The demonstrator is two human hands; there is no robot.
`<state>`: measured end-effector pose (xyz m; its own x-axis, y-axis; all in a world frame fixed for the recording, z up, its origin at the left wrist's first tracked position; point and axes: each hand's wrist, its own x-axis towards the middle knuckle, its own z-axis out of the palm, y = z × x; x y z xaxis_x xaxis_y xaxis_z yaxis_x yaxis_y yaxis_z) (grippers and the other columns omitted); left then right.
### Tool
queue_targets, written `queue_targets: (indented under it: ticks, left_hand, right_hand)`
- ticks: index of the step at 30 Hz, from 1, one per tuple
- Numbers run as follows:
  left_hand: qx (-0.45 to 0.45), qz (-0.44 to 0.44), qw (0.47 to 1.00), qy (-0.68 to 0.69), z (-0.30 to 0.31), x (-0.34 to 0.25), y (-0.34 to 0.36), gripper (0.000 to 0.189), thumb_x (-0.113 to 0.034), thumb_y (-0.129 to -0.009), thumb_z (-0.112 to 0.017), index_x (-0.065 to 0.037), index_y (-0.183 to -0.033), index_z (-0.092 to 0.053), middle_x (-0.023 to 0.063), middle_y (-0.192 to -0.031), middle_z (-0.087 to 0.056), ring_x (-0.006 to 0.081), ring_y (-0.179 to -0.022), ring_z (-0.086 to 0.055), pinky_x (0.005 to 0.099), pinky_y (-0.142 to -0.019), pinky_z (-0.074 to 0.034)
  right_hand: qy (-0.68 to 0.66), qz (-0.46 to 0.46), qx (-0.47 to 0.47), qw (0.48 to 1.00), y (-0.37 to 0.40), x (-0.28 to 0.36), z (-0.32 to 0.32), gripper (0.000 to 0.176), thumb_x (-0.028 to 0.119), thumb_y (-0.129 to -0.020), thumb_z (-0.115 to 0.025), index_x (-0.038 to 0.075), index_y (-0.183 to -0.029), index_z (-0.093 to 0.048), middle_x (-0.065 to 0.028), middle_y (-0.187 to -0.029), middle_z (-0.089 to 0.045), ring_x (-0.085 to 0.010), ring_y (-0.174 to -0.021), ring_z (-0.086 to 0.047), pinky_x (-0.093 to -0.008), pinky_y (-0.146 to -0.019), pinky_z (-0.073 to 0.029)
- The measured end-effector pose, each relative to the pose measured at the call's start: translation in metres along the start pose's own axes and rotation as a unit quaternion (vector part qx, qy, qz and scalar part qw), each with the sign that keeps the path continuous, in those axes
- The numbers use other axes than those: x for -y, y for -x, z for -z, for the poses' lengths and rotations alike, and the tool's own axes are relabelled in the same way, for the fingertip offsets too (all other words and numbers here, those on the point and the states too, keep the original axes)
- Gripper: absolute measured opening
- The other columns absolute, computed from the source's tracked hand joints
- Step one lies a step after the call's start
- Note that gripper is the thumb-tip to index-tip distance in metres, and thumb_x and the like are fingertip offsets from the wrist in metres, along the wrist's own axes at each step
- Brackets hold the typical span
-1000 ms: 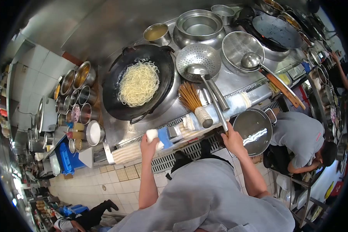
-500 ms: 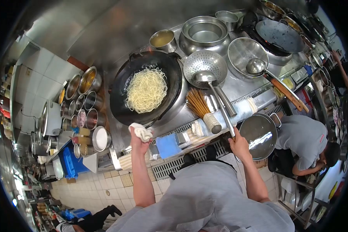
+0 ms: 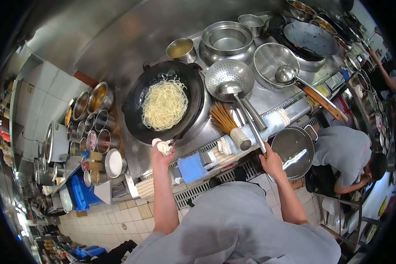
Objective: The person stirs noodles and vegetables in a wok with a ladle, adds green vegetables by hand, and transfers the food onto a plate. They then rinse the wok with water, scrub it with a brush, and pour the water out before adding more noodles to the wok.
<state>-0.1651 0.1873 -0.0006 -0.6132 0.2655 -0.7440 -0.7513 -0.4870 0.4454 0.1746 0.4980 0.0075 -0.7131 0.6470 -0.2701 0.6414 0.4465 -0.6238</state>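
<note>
At the near rim of a black wok, my left hand is closed around a bunched white cloth. The cloth is beside or against the wok's near edge; whether it grips the metal cannot be made out. A flat round mass of pale noodles lies inside the wok. My right hand is wrapped around the handle of a long steel ladle. The ladle's bowl rests in a perforated strainer, right of the wok.
A bamboo brush and a blue cloth lie along the stove's front edge. A big pot of liquid stands near my right hand, beside a bent-over person in grey. Metal containers crowd the left; a mesh strainer lies right.
My left hand with the cloth has come to the wok's near rim, slightly to the right. My right hand keeps hold of the ladle, nearly still. The view has shifted a little.
</note>
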Motion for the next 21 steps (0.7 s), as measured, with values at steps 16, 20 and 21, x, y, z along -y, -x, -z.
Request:
queue_targets:
  ticks: [16,20,21]
  left_hand:
    - [-0.015,-0.117,0.987,-0.106,-0.013,0.013,0.089,0.01,-0.021,-0.083,-0.055,-0.011,-0.083,-0.057,0.0063,-0.068,-0.06,0.0259,-0.057,-0.061,0.0325,-0.039,-0.041]
    - [-0.011,-0.094,0.989,-0.116,-0.017,0.013,0.107,0.007,-0.02,-0.081,-0.055,-0.013,-0.08,-0.056,0.0033,-0.065,-0.058,0.0227,-0.054,-0.06,0.0324,-0.038,-0.041]
    - [-0.008,-0.098,0.989,-0.107,-0.021,0.018,0.109,0.006,-0.019,-0.081,-0.055,-0.013,-0.08,-0.056,0.0028,-0.065,-0.058,0.0219,-0.054,-0.06,0.0323,-0.038,-0.041]
  right_hand:
    - [-0.103,0.011,-0.02,0.994,0.007,0.003,0.015,0.049,0.015,-0.086,-0.061,0.003,-0.131,-0.047,-0.028,-0.087,-0.066,-0.0475,-0.087,-0.062,-0.0519,-0.078,-0.048]
    - [-0.149,0.045,-0.028,0.987,0.014,0.03,0.046,0.05,0.014,-0.085,-0.062,0.001,-0.131,-0.047,-0.0282,-0.085,-0.065,-0.0469,-0.085,-0.063,-0.0493,-0.075,-0.049]
    - [-0.162,0.061,-0.021,0.985,0.014,0.033,0.046,0.051,0.014,-0.085,-0.062,0.0,-0.131,-0.047,-0.0277,-0.084,-0.065,-0.0458,-0.083,-0.064,-0.0479,-0.074,-0.05]
